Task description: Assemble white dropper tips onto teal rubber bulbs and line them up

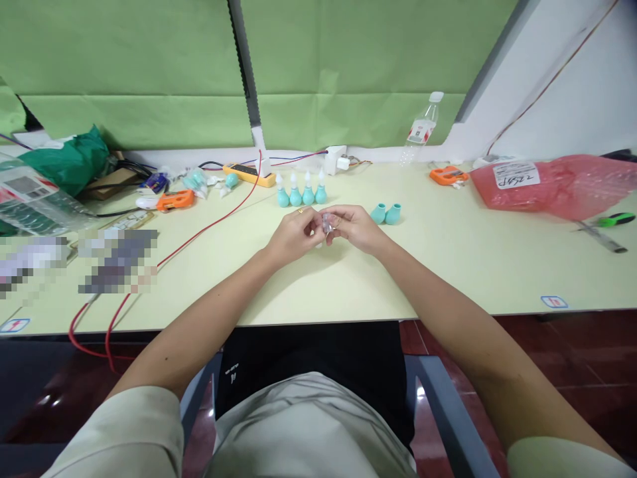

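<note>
My left hand (297, 234) and my right hand (357, 228) meet over the middle of the table. Both are closed around a small clear plastic piece (327, 223), whose exact kind is hard to make out. A bit of white shows below the fingers, partly hidden by them. Just behind my hands, several turquoise bulbs with pointed white tips (301, 193) stand upright in a row. To the right of my right hand, two turquoise bulbs without tips (387, 214) rest side by side with open ends up.
An orange power strip (249, 174) and a red cable (212, 229) lie left of centre. A plastic bottle (421, 130) stands at the back. On the right are an orange tool (448, 175), a red plastic package (552, 189) and a green-handled tool (616, 220). Bags (74, 162) crowd the left.
</note>
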The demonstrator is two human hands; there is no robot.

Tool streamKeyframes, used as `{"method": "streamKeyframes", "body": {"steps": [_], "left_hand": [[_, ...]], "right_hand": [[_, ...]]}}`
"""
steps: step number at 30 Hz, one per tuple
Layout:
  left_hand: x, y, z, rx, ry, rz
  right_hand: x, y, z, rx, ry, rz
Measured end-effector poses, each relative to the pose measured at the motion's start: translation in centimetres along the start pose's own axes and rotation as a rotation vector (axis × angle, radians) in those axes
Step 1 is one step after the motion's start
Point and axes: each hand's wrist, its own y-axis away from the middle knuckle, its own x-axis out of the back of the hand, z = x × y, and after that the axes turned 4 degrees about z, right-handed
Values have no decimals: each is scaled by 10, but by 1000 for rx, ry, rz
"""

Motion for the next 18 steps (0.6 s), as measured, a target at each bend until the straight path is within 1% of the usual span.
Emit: {"method": "streamKeyframes", "body": {"steps": [4,7,9,12,18], "left_hand": [[0,-4,3,-57,176,74],[-4,-6,0,-92,286,67],[-5,-6,-3,-99,297,45],[-6,-4,-4,-74,270,45],[-5,-3,3,-22,310,31]], "right_hand": [[3,0,-2,19,-58,13],[6,0,-2,19,-42,15],[6,0,-2,23,-27,9],[6,0,-3,41,-4,13],[3,2,-4,59,11,35]]}}
